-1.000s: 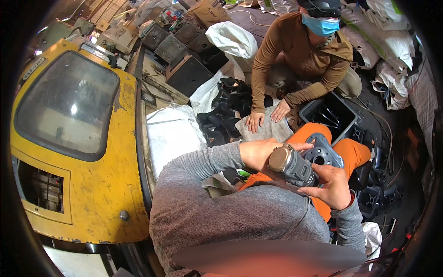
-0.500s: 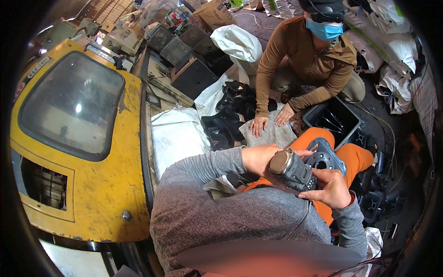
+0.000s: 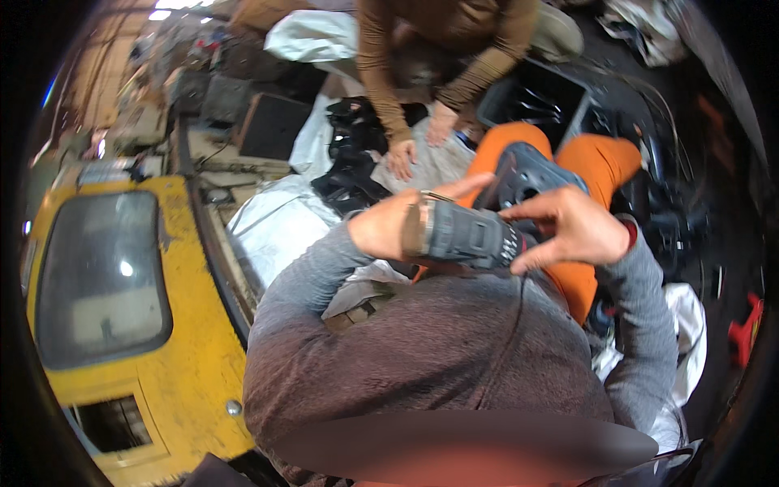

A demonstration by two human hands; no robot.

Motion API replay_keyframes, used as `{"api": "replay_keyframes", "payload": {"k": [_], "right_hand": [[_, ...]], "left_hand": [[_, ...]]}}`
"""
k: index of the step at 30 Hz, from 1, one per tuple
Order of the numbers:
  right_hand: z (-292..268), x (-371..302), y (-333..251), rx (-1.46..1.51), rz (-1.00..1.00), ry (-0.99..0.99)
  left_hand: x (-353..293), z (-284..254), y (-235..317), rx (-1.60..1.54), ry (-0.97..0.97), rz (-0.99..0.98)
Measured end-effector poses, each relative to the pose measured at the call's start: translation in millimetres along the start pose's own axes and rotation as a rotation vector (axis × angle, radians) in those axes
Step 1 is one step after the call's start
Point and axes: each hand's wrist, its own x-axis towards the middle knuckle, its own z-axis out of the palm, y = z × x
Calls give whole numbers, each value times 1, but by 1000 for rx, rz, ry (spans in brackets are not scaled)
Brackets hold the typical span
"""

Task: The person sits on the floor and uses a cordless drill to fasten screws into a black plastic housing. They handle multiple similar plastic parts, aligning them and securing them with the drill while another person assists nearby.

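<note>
My left hand (image 3: 464, 187) is mostly hidden behind a dark grey power drill (image 3: 466, 234) with a brown rear end, and seems to grip it from below. One of its fingers stretches out past the tool. The thumb and forefinger of my right hand (image 3: 576, 227) close around the drill's marked front ring. Just beyond the drill, a dark plate-like part (image 3: 531, 174) with round holes rests on my orange trousers (image 3: 604, 158). The drill's tip is hidden by my right hand.
Opposite me, a person in a brown top rests both hands on a grey cloth (image 3: 430, 158). Black parts (image 3: 349, 142) lie beside white sacks (image 3: 280, 223). A dark bin (image 3: 580, 93) stands beyond my knees. A yellow machine cab (image 3: 191, 325) is at left, a red tool (image 3: 745, 331) at far right.
The view has shifted, so the other person's head has left the picture and the red tool has come in. The drill now lies more level, with both hands still at it.
</note>
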Motion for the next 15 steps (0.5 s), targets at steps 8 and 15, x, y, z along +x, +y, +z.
{"api": "replay_keyframes", "payload": {"k": [8, 15], "right_hand": [[17, -7, 5, -270, -76, 203], [41, -10, -6, -456, -97, 407]], "left_hand": [[12, 3, -18, 180, 64, 112], [3, 6, -17, 133, 76, 18]]}}
